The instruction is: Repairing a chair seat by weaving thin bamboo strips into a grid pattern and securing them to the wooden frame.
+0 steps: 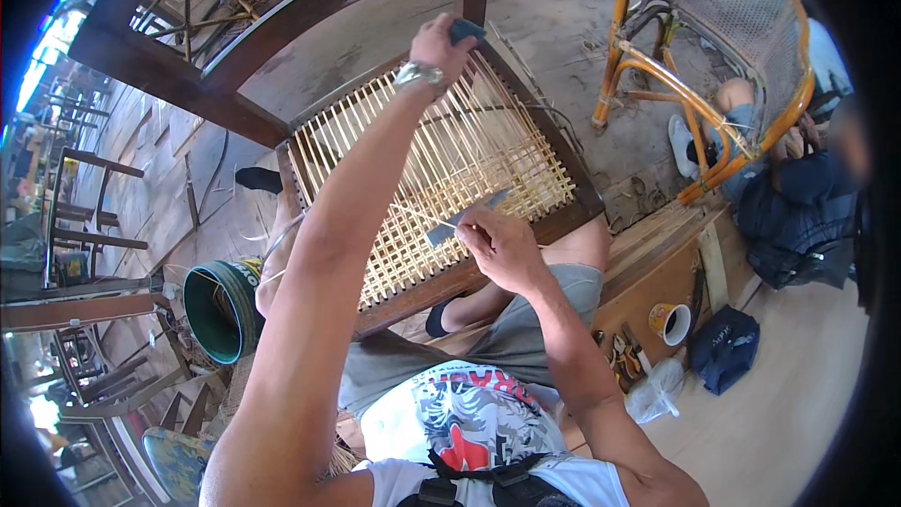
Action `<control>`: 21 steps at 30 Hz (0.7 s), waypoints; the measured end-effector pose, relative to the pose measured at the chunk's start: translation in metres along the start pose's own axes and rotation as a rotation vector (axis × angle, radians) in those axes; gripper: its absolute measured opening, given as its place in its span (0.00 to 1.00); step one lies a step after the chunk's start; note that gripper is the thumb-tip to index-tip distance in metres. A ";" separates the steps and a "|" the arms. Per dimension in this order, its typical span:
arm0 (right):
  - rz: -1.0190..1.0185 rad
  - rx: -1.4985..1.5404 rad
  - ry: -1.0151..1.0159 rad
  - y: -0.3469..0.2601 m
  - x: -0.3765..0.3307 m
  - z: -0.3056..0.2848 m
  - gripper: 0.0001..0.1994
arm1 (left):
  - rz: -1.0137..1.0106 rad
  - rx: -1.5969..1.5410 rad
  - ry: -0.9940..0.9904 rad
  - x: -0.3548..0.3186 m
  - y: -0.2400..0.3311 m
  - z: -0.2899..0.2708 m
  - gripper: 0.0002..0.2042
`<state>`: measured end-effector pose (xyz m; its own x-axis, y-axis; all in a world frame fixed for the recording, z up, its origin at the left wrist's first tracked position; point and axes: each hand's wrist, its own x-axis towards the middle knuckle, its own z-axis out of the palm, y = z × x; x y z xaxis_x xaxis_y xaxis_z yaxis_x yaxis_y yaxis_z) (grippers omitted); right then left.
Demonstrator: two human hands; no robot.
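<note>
The person's left hand (441, 49) is at the twelve o'clock edge of a chair seat (497, 169), its fingers clamped on a dark pad (466, 32). A silvery watch (421, 73) circles that wrist. The right hand (502, 249) is near the seat's five o'clock edge, thumb and forefinger together on a thin pale strand (434, 219). A grey piece (445, 233) runs under this hand, lying over the weave; whether the other fingers grip it cannot be told.

The seat lies before the person, just above the middle of the view, and carries a dark wooden rim. Its lower part is woven in a close grid, while toward twelve o'clock the strands run mostly one way, with gaps between.

From the seat's middle, the dark chair back (188, 84) rises at ten o'clock and a green bucket (202, 310) lies tipped at eight. A rattan chair (615, 47) stands at two o'clock, with another person (788, 211) beside it at three. At four o'clock are a cup (656, 321), a navy bag (725, 349) and pliers (619, 357).
</note>
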<state>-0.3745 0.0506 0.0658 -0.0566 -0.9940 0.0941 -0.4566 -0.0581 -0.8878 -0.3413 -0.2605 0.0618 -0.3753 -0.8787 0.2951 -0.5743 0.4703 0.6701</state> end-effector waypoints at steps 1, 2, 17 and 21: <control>0.072 0.057 -0.002 0.004 -0.005 -0.007 0.06 | -0.097 -0.230 -0.023 -0.017 0.019 -0.012 0.25; 0.062 0.028 0.013 0.007 -0.006 -0.009 0.06 | -0.100 -0.441 -0.024 -0.034 0.012 -0.034 0.26; -0.279 -0.086 -0.204 -0.104 0.053 0.187 0.10 | -0.645 -1.370 0.396 -0.342 -0.058 -0.191 0.20; -0.213 -0.078 -0.190 -0.133 0.074 0.187 0.08 | -0.573 -1.713 0.566 -0.276 -0.104 -0.229 0.13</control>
<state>-0.1523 -0.0327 0.1064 0.2115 -0.9602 0.1825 -0.5074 -0.2674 -0.8192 -0.0114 -0.0860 0.0664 0.0274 -0.9654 -0.2592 0.8512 -0.1134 0.5125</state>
